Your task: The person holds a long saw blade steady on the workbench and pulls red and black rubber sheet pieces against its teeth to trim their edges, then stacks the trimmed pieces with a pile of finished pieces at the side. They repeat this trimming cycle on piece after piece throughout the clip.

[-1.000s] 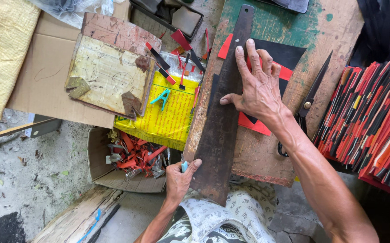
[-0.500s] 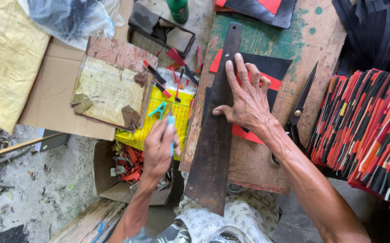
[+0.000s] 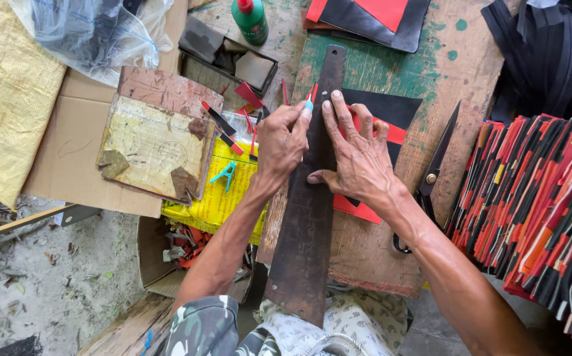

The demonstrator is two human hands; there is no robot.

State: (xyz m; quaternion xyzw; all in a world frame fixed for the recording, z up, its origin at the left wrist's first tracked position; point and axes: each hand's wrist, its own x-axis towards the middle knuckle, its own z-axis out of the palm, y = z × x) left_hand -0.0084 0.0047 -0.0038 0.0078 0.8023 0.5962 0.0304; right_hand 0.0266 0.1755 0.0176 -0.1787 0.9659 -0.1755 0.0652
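We see the worn wooden desk (image 3: 391,244) with green paint patches across its top, and to its right a big stack of red and black sheets (image 3: 536,211) standing on edge. On the left lie a flattened cardboard sheet (image 3: 68,151) and a yellow woven sack (image 3: 9,92). Lengthwise on the desk lies a long dark metal straightedge (image 3: 302,244), reaching from near our body up toward the far side. Under it sits a black and red sheet (image 3: 391,125), poking out to the right. Our right hand (image 3: 358,158) is spread flat, fingers pressing on the straightedge and the sheet, its grip released and grasping nothing. Black scissors (image 3: 434,171) lie just right of that hand. Our left hand (image 3: 282,145) has its grip clenched around a small light-blue cutter (image 3: 308,100), whose tip meets the left edge of the straightedge near its far end. A green bottle (image 3: 251,20) stands at the far side.
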